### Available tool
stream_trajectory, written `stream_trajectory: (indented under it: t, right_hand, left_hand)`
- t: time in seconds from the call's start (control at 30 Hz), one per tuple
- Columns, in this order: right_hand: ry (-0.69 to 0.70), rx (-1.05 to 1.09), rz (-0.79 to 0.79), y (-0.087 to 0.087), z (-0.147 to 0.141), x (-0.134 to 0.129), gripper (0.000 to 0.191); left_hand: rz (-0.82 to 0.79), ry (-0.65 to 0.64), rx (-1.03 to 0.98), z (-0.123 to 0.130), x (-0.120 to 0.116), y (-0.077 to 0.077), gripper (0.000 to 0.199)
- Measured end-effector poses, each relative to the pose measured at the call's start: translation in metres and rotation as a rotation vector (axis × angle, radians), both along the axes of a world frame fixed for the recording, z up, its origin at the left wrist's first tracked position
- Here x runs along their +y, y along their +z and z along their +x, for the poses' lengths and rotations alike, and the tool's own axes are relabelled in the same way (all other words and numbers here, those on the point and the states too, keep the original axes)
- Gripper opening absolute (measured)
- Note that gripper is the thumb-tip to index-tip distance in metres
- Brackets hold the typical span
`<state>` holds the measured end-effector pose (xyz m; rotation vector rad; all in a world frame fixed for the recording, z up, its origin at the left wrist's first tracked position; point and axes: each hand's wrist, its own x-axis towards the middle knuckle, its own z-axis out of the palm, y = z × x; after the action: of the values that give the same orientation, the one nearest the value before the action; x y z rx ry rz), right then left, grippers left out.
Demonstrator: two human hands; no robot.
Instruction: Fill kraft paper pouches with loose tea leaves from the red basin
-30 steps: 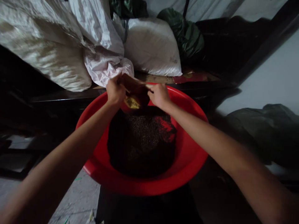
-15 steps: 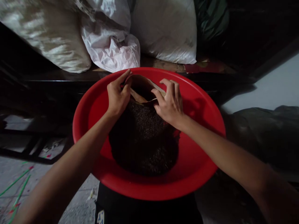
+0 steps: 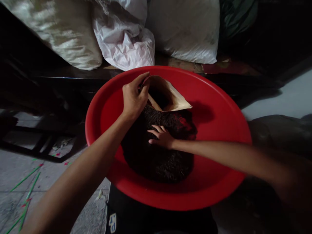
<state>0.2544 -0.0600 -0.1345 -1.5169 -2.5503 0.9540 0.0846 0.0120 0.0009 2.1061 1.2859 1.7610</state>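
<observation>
One person's two bare hands work inside a single red basin (image 3: pixel 170 202). The left hand (image 3: pixel 136 99) grasps the rim of one brown paper bag (image 3: pixel 179 100), which gapes open in the basin's far half. The right hand (image 3: pixel 162 137), fingers spread and gripping nothing, is at one heap of dark loose material (image 3: pixel 174 167) in the basin's middle; whether the palm presses on it cannot be told. Behind the basin stand at least three pale sacks (image 3: pixel 185 31) and one dark green bundle (image 3: pixel 237 16); on the floor to its left lie at least three green sticks (image 3: pixel 25 178).
</observation>
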Motion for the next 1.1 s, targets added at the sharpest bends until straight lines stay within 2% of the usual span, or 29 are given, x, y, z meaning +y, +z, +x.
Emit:
stream_trajectory:
  t: [0.07, 0.23, 0.37, 0.53, 0.67, 0.73, 0.8, 0.9, 1.0, 1.1]
  right_hand:
    - [0.048, 0.022, -0.032, 0.005, 0.003, -0.007, 0.071]
    - [0.187, 0.143, -0.152, 0.04, 0.003, -0.03, 0.082]
    - [0.222, 0.114, -0.208, 0.062, -0.001, -0.05, 0.097]
    - [0.179, 0.199, -0.107, 0.068, -0.008, -0.066, 0.064]
    - [0.203, 0.276, -0.049, 0.061, -0.014, -0.064, 0.054]
    - [0.228, 0.326, -0.026, 0.066, -0.014, -0.06, 0.05]
    - [0.238, 0.418, 0.023, 0.081, -0.011, -0.053, 0.046]
    - [0.193, 0.65, 0.084, 0.122, 0.003, -0.035, 0.038]
    - [0.065, 0.838, 0.152, 0.165, 0.023, -0.006, 0.03]
    - [-0.083, 0.821, 0.292, 0.19, 0.038, 0.024, 0.022]
  left_hand:
    - [-0.011, -0.008, 0.016, 0.001, 0.001, 0.001, 0.027]
    - [-0.033, -0.041, 0.012, -0.002, 0.005, 0.001, 0.03]
    - [-0.033, -0.07, -0.007, -0.005, 0.006, 0.0, 0.031]
    - [-0.048, -0.114, -0.003, -0.006, 0.001, 0.001, 0.031]
    - [-0.053, -0.101, -0.006, -0.004, -0.002, 0.004, 0.029]
    - [-0.056, -0.095, -0.009, -0.002, -0.003, 0.005, 0.028]
    - [-0.066, -0.086, -0.008, -0.001, -0.004, 0.007, 0.028]
    - [-0.09, -0.087, 0.014, 0.0, -0.004, 0.01, 0.027]
    - [-0.118, -0.117, 0.053, -0.002, -0.004, 0.013, 0.024]
    - [-0.16, -0.154, 0.11, -0.003, -0.006, 0.016, 0.026]
